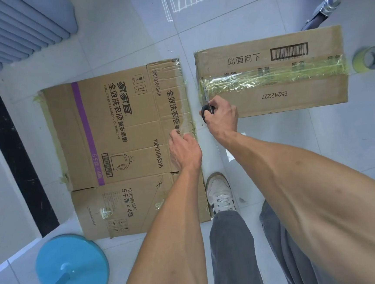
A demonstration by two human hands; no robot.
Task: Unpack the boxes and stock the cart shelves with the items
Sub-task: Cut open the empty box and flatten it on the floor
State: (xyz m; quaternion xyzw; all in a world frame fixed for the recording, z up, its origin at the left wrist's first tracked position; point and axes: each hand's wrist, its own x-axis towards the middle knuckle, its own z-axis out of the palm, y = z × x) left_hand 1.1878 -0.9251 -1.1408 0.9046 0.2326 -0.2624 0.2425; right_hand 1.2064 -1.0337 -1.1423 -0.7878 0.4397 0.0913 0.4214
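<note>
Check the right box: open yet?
Still sealed. Tape covers the box seam; scissors in right hand sit at its end.

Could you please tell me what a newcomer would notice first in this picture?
Probably the right hand holding scissors at the taped seam of the sealed box on the right. Left of it a flattened detergent box lies on the floor, with a blue round stand at bottom left.

On the floor we see a blue round base (71, 268) with its pole at the near left corner, and a tape roll (369, 58) at the right edge.
</note>
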